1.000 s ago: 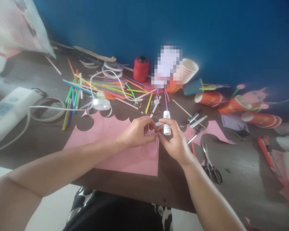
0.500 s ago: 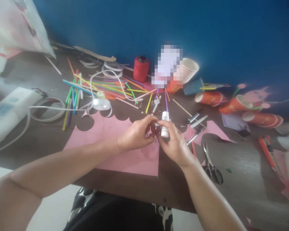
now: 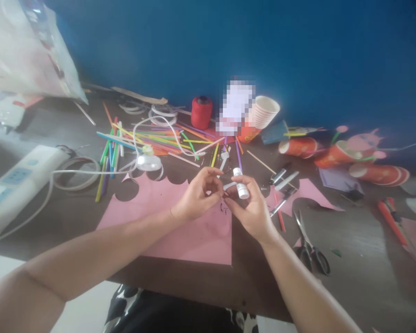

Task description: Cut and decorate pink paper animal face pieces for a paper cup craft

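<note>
My right hand is closed round a small white bottle, which tilts between its fingers. Opposite it, my left hand is closed in a pinch, and whatever sits at its fingertips is too small to make out. Both hands' fingertips come close together above the right part of a pink paper sheet, whose far edge has round cut-outs. Small dark bits or marks show on the sheet just below the fingertips.
Scissors and pink offcuts lie to the right, before several red paper cups. Coloured sticks, a red thread spool and white cable stand or lie behind. A power strip is at left, a box cutter far right.
The bottle has tipped from nearly upright to a slant in my right hand. My fingertips have parted slightly, and the dark marks on the sheet show more. The whole view has shifted a little.
</note>
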`<action>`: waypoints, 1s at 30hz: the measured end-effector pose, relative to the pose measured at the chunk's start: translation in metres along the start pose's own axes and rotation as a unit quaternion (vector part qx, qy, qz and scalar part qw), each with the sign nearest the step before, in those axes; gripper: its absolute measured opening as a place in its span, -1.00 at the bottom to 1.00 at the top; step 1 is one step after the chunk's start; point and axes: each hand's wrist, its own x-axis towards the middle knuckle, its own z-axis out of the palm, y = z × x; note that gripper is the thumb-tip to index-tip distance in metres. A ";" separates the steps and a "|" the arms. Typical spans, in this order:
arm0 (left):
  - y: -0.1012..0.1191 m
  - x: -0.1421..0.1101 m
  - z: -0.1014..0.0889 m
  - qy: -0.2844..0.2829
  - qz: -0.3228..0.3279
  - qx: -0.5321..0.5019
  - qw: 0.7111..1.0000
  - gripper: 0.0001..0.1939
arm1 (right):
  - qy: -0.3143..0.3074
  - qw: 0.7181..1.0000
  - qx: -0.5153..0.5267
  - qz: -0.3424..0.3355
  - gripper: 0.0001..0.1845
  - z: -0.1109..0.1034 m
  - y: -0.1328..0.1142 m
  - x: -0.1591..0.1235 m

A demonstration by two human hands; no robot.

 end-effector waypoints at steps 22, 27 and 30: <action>-0.001 0.001 -0.001 -0.002 0.011 -0.003 1.000 -0.59 | -0.016 0.996 0.077 0.040 -0.85 -0.003 -0.006 0.002; 0.005 0.002 -0.002 0.144 0.096 0.022 0.985 -0.80 | -0.101 0.987 -0.120 0.017 -0.88 -0.022 -0.009 0.000; 0.012 0.001 -0.002 0.209 0.156 0.037 0.965 -0.88 | -0.185 0.953 -0.240 -0.022 -0.90 -0.027 -0.011 -0.002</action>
